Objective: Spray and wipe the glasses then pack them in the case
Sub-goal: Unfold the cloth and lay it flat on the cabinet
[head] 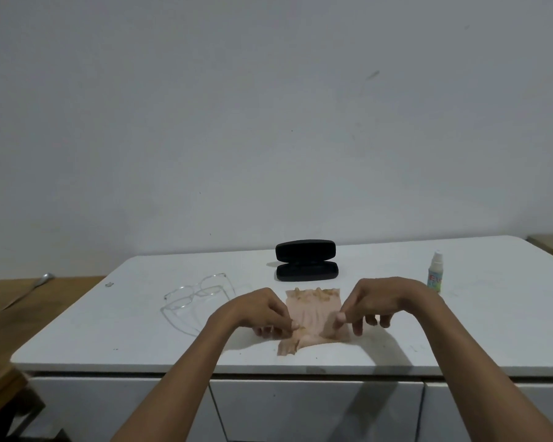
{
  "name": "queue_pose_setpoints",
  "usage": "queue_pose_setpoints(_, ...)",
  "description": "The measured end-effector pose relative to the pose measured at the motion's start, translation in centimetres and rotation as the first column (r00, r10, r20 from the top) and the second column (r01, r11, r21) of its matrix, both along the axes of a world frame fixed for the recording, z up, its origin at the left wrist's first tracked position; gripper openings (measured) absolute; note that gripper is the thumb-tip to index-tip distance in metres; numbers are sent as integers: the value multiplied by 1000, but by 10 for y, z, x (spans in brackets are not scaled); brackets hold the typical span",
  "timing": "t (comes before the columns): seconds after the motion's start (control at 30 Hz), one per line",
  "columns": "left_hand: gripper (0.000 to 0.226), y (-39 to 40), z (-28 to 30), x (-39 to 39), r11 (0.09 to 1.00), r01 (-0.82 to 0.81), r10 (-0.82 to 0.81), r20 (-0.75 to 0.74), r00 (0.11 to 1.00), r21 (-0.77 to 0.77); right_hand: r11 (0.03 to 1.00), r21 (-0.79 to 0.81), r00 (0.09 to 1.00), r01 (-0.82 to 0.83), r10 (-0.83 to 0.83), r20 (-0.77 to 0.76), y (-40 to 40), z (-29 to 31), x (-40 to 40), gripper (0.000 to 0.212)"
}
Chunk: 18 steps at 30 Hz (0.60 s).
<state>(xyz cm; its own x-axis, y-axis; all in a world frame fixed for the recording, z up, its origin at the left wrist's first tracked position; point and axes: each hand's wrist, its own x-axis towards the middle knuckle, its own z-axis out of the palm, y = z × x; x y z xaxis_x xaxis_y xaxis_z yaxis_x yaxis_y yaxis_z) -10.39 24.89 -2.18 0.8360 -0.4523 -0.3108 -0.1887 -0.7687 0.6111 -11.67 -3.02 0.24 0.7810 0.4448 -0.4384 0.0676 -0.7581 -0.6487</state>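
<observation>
A pink wiping cloth (pixel 313 311) lies on the white table (pixel 109 330), its near part lifted and wrinkled. My left hand (pixel 262 309) pinches the cloth's left side and my right hand (pixel 374 304) pinches its right side. Clear-framed glasses (pixel 193 295) rest unfolded on the table to the left of my left hand. A black glasses case (pixel 306 264) stands open behind the cloth, with nothing visible inside. A small spray bottle (pixel 434 272) with a white cap stands upright to the right, just beyond my right wrist.
The table's front edge runs just below the cloth, with white drawer fronts (pixel 316 406) under it. A wooden surface (pixel 29 298) with a metal utensil (pixel 42 280) adjoins on the left. A plain wall rises behind.
</observation>
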Motion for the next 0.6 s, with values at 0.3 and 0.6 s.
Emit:
queue_pose_setpoints(0.3, 12, -8, -19, 26, 939, -262, 323, 307, 895, -222, 961, 109, 934, 253, -272, 232, 10, -27, 27, 10)
queue_pose_setpoints(0.6, 22, -24, -39, 61, 905, -401, 423, 380, 823, -140, 826, 60, 699, 561, -511, 500, 30, -66, 60, 13)
